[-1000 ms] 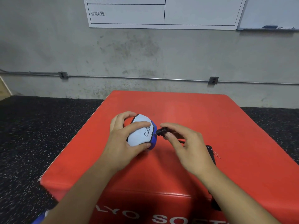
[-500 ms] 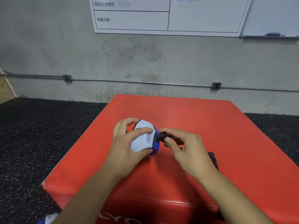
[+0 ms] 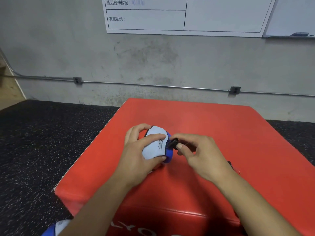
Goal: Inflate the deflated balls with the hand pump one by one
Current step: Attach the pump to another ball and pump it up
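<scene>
Whiteboards, two of them (image 3: 184, 16), hang on the concrete wall above a conduit pipe (image 3: 153, 85). On the red foam box (image 3: 213, 126) the left hand (image 3: 136, 157) grips one flattened blue-and-white ball (image 3: 156, 147); the right hand (image 3: 199, 154) pinches the black pump tip (image 3: 173, 143) against it. A second ball (image 3: 56, 227) lies on the floor, partly hidden by the left forearm.
</scene>
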The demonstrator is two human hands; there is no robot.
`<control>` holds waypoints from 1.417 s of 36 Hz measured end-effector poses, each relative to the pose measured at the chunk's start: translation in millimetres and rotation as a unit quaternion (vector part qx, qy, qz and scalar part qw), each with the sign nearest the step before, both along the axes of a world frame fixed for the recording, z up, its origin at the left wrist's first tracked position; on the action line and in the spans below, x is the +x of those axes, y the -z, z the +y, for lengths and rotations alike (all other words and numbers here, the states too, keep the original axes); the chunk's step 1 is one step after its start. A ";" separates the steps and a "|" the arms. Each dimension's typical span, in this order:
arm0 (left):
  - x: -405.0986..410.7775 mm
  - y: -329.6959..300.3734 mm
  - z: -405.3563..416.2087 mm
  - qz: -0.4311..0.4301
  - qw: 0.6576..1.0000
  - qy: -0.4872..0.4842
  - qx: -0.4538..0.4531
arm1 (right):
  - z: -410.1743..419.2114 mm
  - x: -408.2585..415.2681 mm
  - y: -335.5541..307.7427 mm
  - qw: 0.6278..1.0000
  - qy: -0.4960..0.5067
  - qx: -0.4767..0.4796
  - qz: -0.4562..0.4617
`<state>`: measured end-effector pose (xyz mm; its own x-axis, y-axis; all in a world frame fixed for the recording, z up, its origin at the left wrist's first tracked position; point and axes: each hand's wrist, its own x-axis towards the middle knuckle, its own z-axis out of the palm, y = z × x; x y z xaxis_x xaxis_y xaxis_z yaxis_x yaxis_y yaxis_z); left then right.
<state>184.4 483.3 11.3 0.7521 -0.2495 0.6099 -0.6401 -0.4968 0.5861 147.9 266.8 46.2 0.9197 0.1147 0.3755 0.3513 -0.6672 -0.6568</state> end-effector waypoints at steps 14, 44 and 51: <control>-1.5 1.6 -4.1 0.001 1.000 0.006 0.004 | 0.0 12.7 7.0 0.999 -0.026 -0.046 0.005; 38.2 -2.6 -26.0 -0.013 0.995 -0.094 0.018 | -171.7 -57.8 69.3 0.978 -0.014 -0.159 0.136; 32.1 -1.8 -21.5 0.013 0.996 -0.088 0.020 | -181.7 -75.7 77.2 0.955 -0.038 -0.238 0.172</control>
